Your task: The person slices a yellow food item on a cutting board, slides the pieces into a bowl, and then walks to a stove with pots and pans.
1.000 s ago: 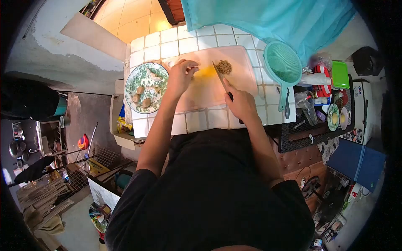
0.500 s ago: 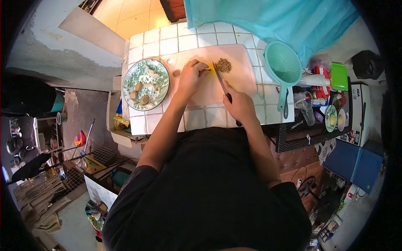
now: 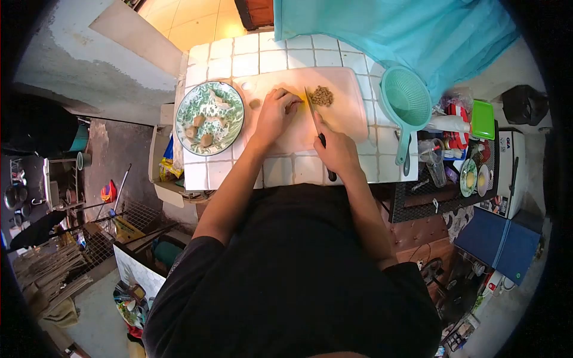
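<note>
My right hand (image 3: 337, 148) is wrapped round the dark handle of a kitchen knife (image 3: 311, 109), its blade pointing away from me over the pink cutting board (image 3: 349, 122). Left of the blade, my left hand (image 3: 277, 116) has its fingers bent and pressed around a small yellow piece (image 3: 301, 98), mostly hidden by the fingers. A heap of chopped brown bits (image 3: 322, 95) lies just right of the blade. One small brown round piece (image 3: 255, 104) sits on the board beyond my left wrist. The green-and-white plate (image 3: 222, 138) at left holds several brown balls and pale pieces.
A turquoise strainer (image 3: 412, 95) with a handle rests at the right of the white tiled counter (image 3: 277, 170). Beyond it hangs a turquoise cloth (image 3: 394, 27). On the right, a black rack (image 3: 406, 209) carries small plates, a clear cup and a green-lidded box (image 3: 483, 119).
The view has shifted slightly. The knife blade stands a little more upright beside the left fingers, and the right hand has moved slightly. Both hands keep their grips.
</note>
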A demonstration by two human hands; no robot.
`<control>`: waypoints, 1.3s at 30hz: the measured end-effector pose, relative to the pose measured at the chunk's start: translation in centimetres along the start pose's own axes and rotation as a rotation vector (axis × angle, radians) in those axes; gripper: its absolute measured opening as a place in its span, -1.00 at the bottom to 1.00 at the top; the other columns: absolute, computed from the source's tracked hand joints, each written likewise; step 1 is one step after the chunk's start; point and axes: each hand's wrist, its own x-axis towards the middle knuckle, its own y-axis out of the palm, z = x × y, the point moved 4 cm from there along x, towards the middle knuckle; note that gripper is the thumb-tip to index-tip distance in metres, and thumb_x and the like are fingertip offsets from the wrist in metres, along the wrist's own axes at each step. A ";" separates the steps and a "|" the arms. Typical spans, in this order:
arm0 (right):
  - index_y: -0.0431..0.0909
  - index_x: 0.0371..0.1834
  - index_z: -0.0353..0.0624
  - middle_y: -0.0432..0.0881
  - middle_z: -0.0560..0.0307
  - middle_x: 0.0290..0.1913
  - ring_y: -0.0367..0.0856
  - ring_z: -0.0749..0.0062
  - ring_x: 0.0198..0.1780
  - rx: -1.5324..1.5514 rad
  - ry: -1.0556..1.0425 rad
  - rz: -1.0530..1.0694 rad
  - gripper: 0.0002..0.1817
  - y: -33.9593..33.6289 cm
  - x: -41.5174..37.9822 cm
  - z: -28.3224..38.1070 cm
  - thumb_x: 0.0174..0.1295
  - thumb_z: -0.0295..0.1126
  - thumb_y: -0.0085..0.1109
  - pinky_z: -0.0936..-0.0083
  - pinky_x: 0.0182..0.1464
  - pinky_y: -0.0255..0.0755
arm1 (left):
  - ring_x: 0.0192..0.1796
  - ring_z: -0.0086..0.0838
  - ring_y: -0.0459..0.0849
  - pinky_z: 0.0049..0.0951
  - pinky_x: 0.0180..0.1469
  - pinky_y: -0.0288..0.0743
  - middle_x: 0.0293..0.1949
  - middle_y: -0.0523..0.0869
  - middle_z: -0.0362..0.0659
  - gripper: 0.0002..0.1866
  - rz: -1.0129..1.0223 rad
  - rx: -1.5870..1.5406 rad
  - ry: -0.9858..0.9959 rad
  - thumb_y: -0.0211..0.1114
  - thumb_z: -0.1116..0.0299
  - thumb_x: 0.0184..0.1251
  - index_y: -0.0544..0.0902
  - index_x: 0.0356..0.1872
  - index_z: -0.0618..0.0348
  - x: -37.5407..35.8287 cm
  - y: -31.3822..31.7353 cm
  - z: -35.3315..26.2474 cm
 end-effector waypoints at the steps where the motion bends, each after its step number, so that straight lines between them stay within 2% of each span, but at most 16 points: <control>1: 0.24 0.74 0.07 0.82 -0.17 -0.17 0.80 -0.19 -0.17 0.006 -0.004 0.003 -0.22 -0.3 0.0 0.4 0.44 -0.22 0.18 -0.07 -0.02 0.65 | -0.08 -0.14 0.68 -0.25 -0.07 0.64 -0.17 0.75 -0.07 -0.82 -0.002 -0.001 0.000 0.43 0.61 0.30 0.84 -0.12 0.20 -0.1 0.1 0.0; 7: 0.24 0.75 0.09 0.82 -0.18 -0.23 0.81 -0.18 -0.18 0.005 -0.006 0.007 -0.23 0.0 0.4 0.4 0.45 -0.20 0.16 -0.06 -0.01 0.66 | -0.06 -0.14 0.69 -0.26 -0.07 0.64 -0.15 0.76 -0.07 -0.84 -0.001 -0.007 -0.030 0.43 0.61 0.31 0.84 -0.13 0.20 0.3 0.1 0.1; 10: 0.24 0.75 0.11 0.79 -0.18 -0.29 0.79 -0.19 -0.21 -0.003 0.001 0.018 -0.22 0.0 0.0 0.6 0.44 -0.22 0.17 -0.07 -0.05 0.64 | -0.05 -0.14 0.70 -0.28 -0.10 0.65 -0.14 0.76 -0.07 -0.83 -0.033 0.017 0.049 0.43 0.62 0.30 0.84 -0.14 0.20 -0.1 0.2 0.3; 12: 0.23 0.75 0.12 0.76 -0.17 -0.34 0.77 -0.20 -0.24 -0.008 0.023 0.027 -0.21 -0.2 0.0 0.6 0.43 -0.23 0.20 -0.07 -0.08 0.62 | -0.01 -0.04 0.72 -0.11 0.16 0.57 -0.15 0.79 -0.05 -0.86 -0.030 -0.055 -0.031 0.45 0.55 0.25 0.82 -0.18 0.16 0.0 0.5 0.8; 18: 0.24 0.75 0.13 0.76 -0.17 -0.35 0.77 -0.20 -0.24 0.014 -0.007 0.010 -0.21 -0.2 -0.2 0.5 0.43 -0.22 0.20 -0.08 -0.08 0.62 | -0.01 -0.04 0.72 -0.12 0.17 0.56 -0.15 0.79 -0.05 -0.86 0.022 -0.080 -0.026 0.45 0.54 0.26 0.83 -0.17 0.17 0.5 0.1 0.9; 27: 0.23 0.75 0.11 0.78 -0.19 -0.33 0.78 -0.20 -0.24 -0.004 -0.010 -0.016 -0.21 -0.6 0.0 1.7 0.44 -0.23 0.19 -0.07 -0.08 0.63 | -0.01 -0.04 0.71 -0.13 0.14 0.56 -0.15 0.79 -0.06 -0.85 -0.008 -0.064 0.003 0.47 0.55 0.24 0.82 -0.17 0.20 0.5 -0.2 0.3; 29: 0.29 0.71 0.03 0.81 -0.17 -0.14 0.80 -0.17 -0.22 -0.055 -0.014 0.055 -0.22 -1.3 0.0 2.4 0.40 -0.24 0.21 -0.07 -0.06 0.66 | -0.01 -0.05 0.71 -0.13 0.14 0.56 -0.15 0.79 -0.06 -0.85 -0.004 -0.059 -0.011 0.47 0.56 0.24 0.82 -0.18 0.21 0.4 -0.3 0.1; 30: 0.29 0.71 0.03 0.81 -0.17 -0.14 0.80 -0.17 -0.22 -0.056 -0.011 0.057 -0.22 -1.4 -0.1 2.5 0.40 -0.24 0.21 -0.07 -0.06 0.66 | -0.02 -0.05 0.71 -0.13 0.14 0.55 -0.16 0.79 -0.06 -0.85 -0.001 -0.053 -0.023 0.47 0.56 0.23 0.82 -0.18 0.21 0.4 -0.4 0.1; 33: 0.32 0.70 0.04 0.81 -0.19 -0.16 0.79 -0.16 -0.24 -0.067 -0.013 0.057 -0.24 -1.2 -0.1 2.5 0.39 -0.25 0.21 -0.07 -0.08 0.65 | -0.03 -0.05 0.71 -0.13 0.13 0.56 -0.16 0.79 -0.06 -0.84 -0.002 -0.054 -0.015 0.47 0.58 0.20 0.82 -0.19 0.21 0.4 -0.5 0.0; 35: 0.28 0.73 0.10 0.78 -0.21 -0.35 0.78 -0.20 -0.30 -0.059 -0.023 0.025 -0.22 -0.9 -0.2 2.4 0.42 -0.23 0.23 -0.08 -0.10 0.64 | -0.03 -0.04 0.71 -0.13 0.13 0.56 -0.17 0.79 -0.05 -0.84 -0.010 -0.046 0.006 0.47 0.58 0.19 0.82 -0.19 0.21 0.5 -0.6 -0.2; 39: 0.26 0.74 0.09 0.78 -0.22 -0.35 0.78 -0.20 -0.29 -0.028 -0.029 0.019 -0.21 -0.3 -0.1 2.5 0.42 -0.23 0.23 -0.08 -0.10 0.64 | -0.04 -0.05 0.71 -0.13 0.13 0.57 -0.19 0.79 -0.04 -0.83 -0.025 -0.035 0.032 0.48 0.58 0.17 0.82 -0.20 0.22 0.5 -0.4 0.2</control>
